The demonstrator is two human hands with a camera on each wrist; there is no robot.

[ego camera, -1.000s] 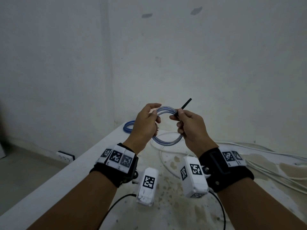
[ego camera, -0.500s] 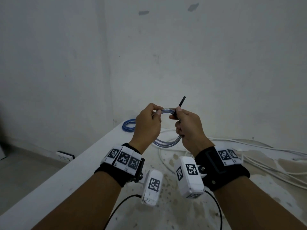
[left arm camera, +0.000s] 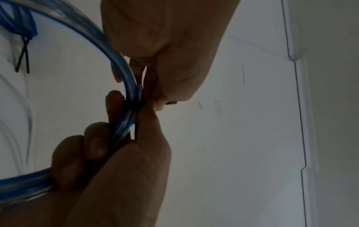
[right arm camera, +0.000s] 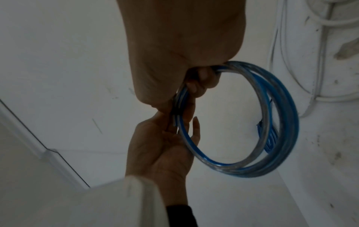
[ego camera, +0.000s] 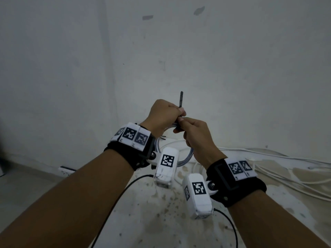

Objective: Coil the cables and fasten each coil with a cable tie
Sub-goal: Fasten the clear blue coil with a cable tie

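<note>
Both hands are raised above the stained white surface (ego camera: 161, 221), close to its far edge by the wall, and meet at the top of a coil of translucent blue-striped cable (right arm camera: 272, 116). The left hand (ego camera: 163, 116) has its fingers curled round the bundled turns of the coil, thumb and fingertips pressed in just beside a thin black cable tie (ego camera: 181, 101); in the left wrist view a dark band of the tie (left arm camera: 134, 105) wraps the strands right where the two hands touch. The right hand (ego camera: 197, 138) is closed too, its thumb and forefinger pinching the tie at the coil, while its lower fingers curl round the cable turns, as the right wrist view shows. The free tail of the tie sticks straight up above the knuckles in the head view. The coil hangs down from the hands as a round loop, clear of the surface. Behind it, toward the far left corner of the surface, lies a second coil of blue cable (left arm camera: 17, 18) with the two black ends of a tie (left arm camera: 22, 56) sticking out; it is blurred in both wrist views. Loose white cables (ego camera: 286, 169) trail along the far edge and out to the right edge of the surface. A white socket strip (ego camera: 67, 171) sits low on the wall to the left, beyond the left edge.
</note>
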